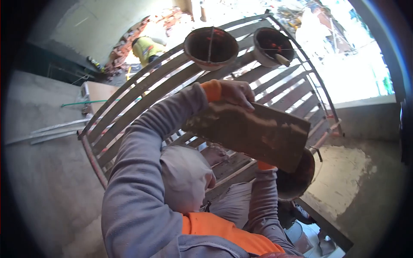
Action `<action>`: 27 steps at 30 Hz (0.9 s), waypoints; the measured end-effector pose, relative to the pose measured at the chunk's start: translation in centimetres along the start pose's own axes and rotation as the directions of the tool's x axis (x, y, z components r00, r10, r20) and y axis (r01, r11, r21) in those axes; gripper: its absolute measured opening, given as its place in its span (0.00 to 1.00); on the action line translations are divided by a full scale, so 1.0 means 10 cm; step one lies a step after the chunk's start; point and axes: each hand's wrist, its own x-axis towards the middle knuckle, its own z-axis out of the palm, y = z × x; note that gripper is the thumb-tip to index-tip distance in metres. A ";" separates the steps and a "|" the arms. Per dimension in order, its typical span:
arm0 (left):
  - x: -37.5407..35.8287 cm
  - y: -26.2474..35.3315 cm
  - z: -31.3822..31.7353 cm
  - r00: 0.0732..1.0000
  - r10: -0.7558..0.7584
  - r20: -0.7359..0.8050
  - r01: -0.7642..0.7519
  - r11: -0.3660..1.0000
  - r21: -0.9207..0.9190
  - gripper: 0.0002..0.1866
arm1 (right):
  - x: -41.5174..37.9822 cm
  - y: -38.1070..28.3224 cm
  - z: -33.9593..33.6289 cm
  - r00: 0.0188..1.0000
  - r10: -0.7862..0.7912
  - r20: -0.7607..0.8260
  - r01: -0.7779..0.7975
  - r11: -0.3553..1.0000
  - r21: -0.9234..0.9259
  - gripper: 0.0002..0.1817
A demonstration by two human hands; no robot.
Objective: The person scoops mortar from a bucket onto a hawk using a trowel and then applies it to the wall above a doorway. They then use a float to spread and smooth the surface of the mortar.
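Observation:
My left hand [238,93], in a grey sleeve with an orange cuff, is closed on the upper edge of a brown rectangular board [254,131]. The board is tilted and looks wet and smooth. My right sleeve [266,195] rises to an orange cuff at the board's lower edge; the board hides my right hand. Partly behind the board's right end is a dark round bowl [304,178]. Left of the right sleeve is a rounded shape in grey cloth [183,176], which I cannot identify.
A slatted platform [148,88] spans the middle. Two buckets [211,48] [273,45] stand at its far side, the right one with a light handle inside. Below, a person in yellow [146,50] bends near broken bricks [122,51]. A patched wall [340,176] is at the right.

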 end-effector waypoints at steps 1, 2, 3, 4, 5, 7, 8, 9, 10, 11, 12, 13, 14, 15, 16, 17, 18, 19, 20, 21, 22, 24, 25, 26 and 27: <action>0.06 -0.02 -0.02 1.000 -0.006 0.012 0.006 0.999 0.050 0.18 | 0.03 -0.05 -0.04 1.000 0.001 0.007 -0.001 1.000 -0.002 0.28; 0.11 -0.06 -0.03 1.000 -0.008 0.024 0.005 0.995 0.100 0.19 | 0.05 -0.09 -0.08 1.000 0.002 0.013 -0.002 1.000 -0.008 0.28; 0.13 -0.07 -0.05 0.999 -0.021 0.034 0.020 1.000 0.006 0.19 | 0.07 -0.11 -0.11 1.000 0.001 0.020 -0.001 1.000 -0.010 0.28; 0.15 -0.08 -0.07 0.998 -0.029 0.049 0.033 0.996 -0.087 0.20 | 0.11 -0.16 -0.14 1.000 -0.001 0.025 0.001 1.000 -0.017 0.28; 0.17 -0.09 -0.08 0.997 -0.032 0.067 0.043 0.983 -0.180 0.21 | 0.14 -0.18 -0.14 0.999 -0.006 0.032 0.007 1.000 -0.020 0.28; 0.16 -0.04 -0.12 0.943 0.159 -0.292 -0.022 0.906 0.424 0.21 | 0.20 -0.25 -0.14 0.999 -0.009 0.047 0.011 0.999 -0.032 0.28; 0.12 0.02 -0.15 0.856 0.355 -0.375 -0.078 0.807 0.585 0.21 | 0.25 -0.27 -0.13 0.998 -0.013 0.060 0.015 0.999 -0.040 0.28; 0.04 0.16 -0.17 0.725 0.531 -0.439 -0.054 0.678 0.733 0.21 | 0.29 -0.31 -0.08 0.997 -0.018 0.070 0.022 0.998 -0.055 0.29; -0.18 0.47 -0.20 0.544 0.709 -0.449 -0.125 0.598 0.792 0.20 | 0.35 -0.34 -0.03 0.996 -0.028 0.084 0.033 0.998 -0.059 0.29; -0.38 0.56 -0.23 0.579 0.763 -0.286 -0.255 0.504 0.825 0.20 | 0.41 -0.38 0.07 0.994 -0.039 0.100 0.046 0.996 -0.071 0.29; -0.59 0.62 -0.26 0.590 0.799 -0.113 -0.386 0.403 0.830 0.19 | 0.46 -0.41 0.17 0.992 -0.053 0.117 0.063 0.995 -0.080 0.29; -0.71 0.66 -0.27 0.575 0.815 0.063 -0.512 0.298 0.806 0.19 | 0.54 -0.46 0.33 0.988 -0.064 0.138 0.076 0.993 -0.090 0.29; -0.77 0.69 -0.16 0.745 0.662 -0.081 -0.512 0.646 0.567 0.18 | 0.62 -0.51 0.50 0.984 -0.082 0.159 0.099 0.990 -0.102 0.29; -0.82 0.71 0.09 0.886 0.441 -0.141 -0.402 0.884 0.238 0.17 | 0.70 -0.55 0.71 0.980 -0.096 0.176 0.118 0.986 -0.117 0.29; -0.87 0.68 0.27 0.975 0.194 -0.107 -0.207 0.970 -0.127 0.16 | 0.75 -0.56 0.90 0.973 -0.107 0.204 0.134 0.983 -0.124 0.30; -0.76 0.45 0.38 0.970 0.214 -0.118 -0.223 0.973 -0.064 0.18 | 0.77 -0.59 1.21 0.985 -0.124 0.120 0.144 0.974 -0.173 0.30; -0.55 0.17 0.47 0.963 0.237 -0.128 -0.240 0.971 -0.001 0.20 | 0.79 -0.60 1.43 0.983 -0.128 0.135 0.153 0.969 -0.192 0.30; -0.40 -0.01 0.55 0.932 0.262 -0.250 -0.268 0.963 0.008 0.21 | 0.80 -0.60 1.62 0.980 -0.133 0.148 0.163 0.963 -0.214 0.31; -0.26 -0.14 0.62 0.887 0.282 -0.366 -0.297 0.955 0.016 0.23 | 0.79 -0.59 1.76 0.978 -0.138 0.158 0.173 0.956 -0.236 0.31; -0.16 -0.20 0.65 0.829 0.298 -0.472 -0.325 0.945 0.027 0.25 | 0.78 -0.56 1.86 0.979 -0.142 0.148 0.176 0.951 -0.252 0.31; -0.11 -0.18 0.63 0.812 0.272 -0.517 -0.406 0.899 -0.166 0.26 | 0.78 -0.53 1.95 0.979 -0.150 0.139 0.183 0.946 -0.267 0.30; -0.05 -0.16 0.64 0.798 0.188 -0.572 -0.529 0.674 -0.516 0.29 | 0.71 -0.45 2.11 0.976 -0.167 0.140 0.203 0.932 -0.300 0.30; -0.07 -0.06 0.64 0.778 0.192 -0.598 -0.595 0.530 -0.604 0.25 | 0.68 -0.39 2.19 0.972 -0.176 0.157 0.219 0.922 -0.319 0.30; -0.09 -0.02 0.64 0.733 0.238 -0.637 -0.668 0.424 -0.611 0.24 | 0.64 -0.32 2.27 0.967 -0.186 0.174 0.236 0.912 -0.337 0.30; -0.11 0.01 0.63 0.684 0.277 -0.675 -0.728 0.312 -0.610 0.24 | 0.60 -0.27 2.37 0.969 -0.189 0.159 0.233 0.915 -0.330 0.29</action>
